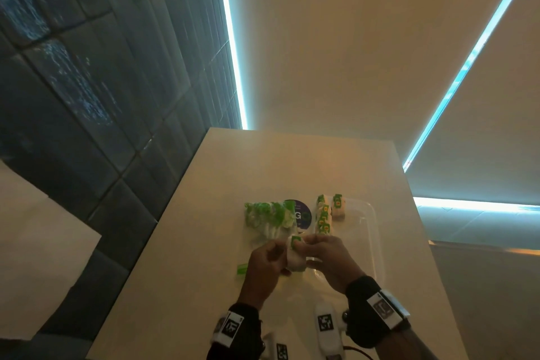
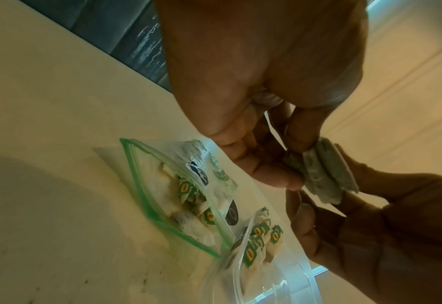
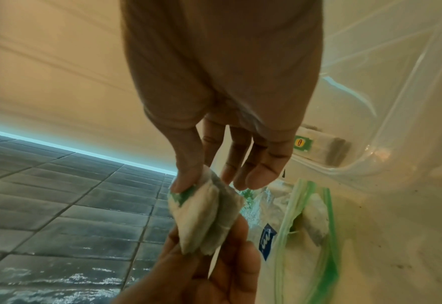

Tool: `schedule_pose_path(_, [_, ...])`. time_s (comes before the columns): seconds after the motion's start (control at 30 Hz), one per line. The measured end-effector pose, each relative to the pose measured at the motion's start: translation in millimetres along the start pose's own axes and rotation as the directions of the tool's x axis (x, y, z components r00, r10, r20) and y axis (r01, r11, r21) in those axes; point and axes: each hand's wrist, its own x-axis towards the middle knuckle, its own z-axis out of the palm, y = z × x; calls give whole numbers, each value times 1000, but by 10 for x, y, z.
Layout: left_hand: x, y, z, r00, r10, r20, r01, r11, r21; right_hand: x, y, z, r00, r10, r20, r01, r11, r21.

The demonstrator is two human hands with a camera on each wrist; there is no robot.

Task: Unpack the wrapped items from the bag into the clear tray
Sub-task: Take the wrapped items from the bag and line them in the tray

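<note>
The left hand (image 1: pixel 264 264) and the right hand (image 1: pixel 328 260) met above the near part of the table (image 1: pixel 204 213), both holding one small clump of wrapped items (image 1: pixel 295 256). In the left wrist view the left thumb and fingers (image 2: pixel 279 176) pinched one end of the clump (image 2: pixel 323 170), which showed as two or three flat white packets pressed together. In the right wrist view the right thumb and forefinger (image 3: pixel 186 176) nipped a corner bearing a green label, while the other right fingers hung straight and touched nothing. The left hand (image 3: pixel 214 271) gripped the clump (image 3: pixel 206 218) from the opposite end.

The clump was held off the table, between the bag (image 1: pixel 268 218) and the clear tray (image 1: pixel 371 231), at the tray's near left corner. The bag, a clear zip bag with a green seal strip (image 2: pixel 147 197), lay on the table just left of the tray with its mouth open; more white packets with green-and-yellow labels (image 2: pixel 188 207) were inside. In the tray, several like packets (image 1: pixel 327 212) lay in a row near the far left corner, touching one another.

Both wrists wore black bands with square printed markers (image 1: pixel 232 327). The pale table stood over a dark tiled floor (image 1: pixel 73 82).
</note>
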Motion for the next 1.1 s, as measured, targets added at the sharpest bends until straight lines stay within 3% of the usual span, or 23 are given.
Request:
schedule_pose_path(0.53, [5, 58, -64, 1000, -14, -2, 15, 1000, 14, -4, 43, 36, 996, -78, -32, 77, 997, -28])
schedule_pose_path(0.73, [-28, 130, -68, 998, 65, -26, -64, 997, 36, -35, 77, 34, 994, -104, -20, 102, 991, -82])
schedule_pose_path(0.93, [-55, 145, -84, 998, 54, 31, -55, 998, 14, -58, 59, 24, 994, -107, -6, 107, 993, -56])
schedule_pose_path(1.1, [-23, 134, -85, 1000, 4, -29, -4, 1000, 5, -83, 45, 37, 993, -108, 39, 107, 994, 36])
